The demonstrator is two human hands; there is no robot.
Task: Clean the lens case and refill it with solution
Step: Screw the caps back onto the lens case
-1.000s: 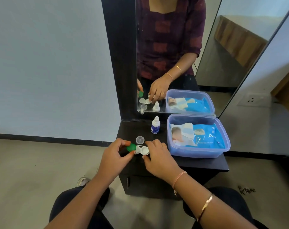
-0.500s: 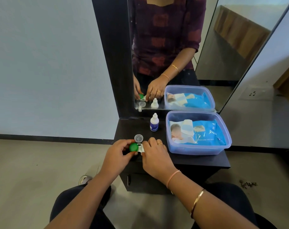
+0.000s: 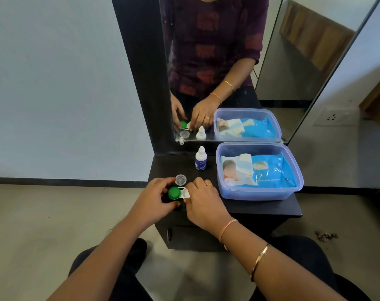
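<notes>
While both hands meet at the front left of the dark tabletop (image 3: 260,208), the lens case (image 3: 181,193) lies between them on the surface. The left hand (image 3: 154,202) curls around the green cap (image 3: 174,192) on the case's left well, with its fingers arched over the far side and its thumb at the near side; whether they actually pinch the cap cannot be told. The right hand (image 3: 203,200) bends down over the white right end of the case, its fingertips pressing on it and hiding most of that half. A ring shows on one of its fingers, and a thin band and a bangle sit on that wrist.

Just beyond the case, close to the fingers of both hands, a small clear cap (image 3: 180,179) lies on the tabletop. Farther back, near the mirror (image 3: 217,61), a white solution bottle (image 3: 201,158) with a blue label stands upright. To the right of it sits a translucent blue plastic tub (image 3: 259,193), holding a blue pack of wet wipes (image 3: 265,170). The mirror rises from the back edge of the tabletop and reflects the hands, the bottle and the tub.
</notes>
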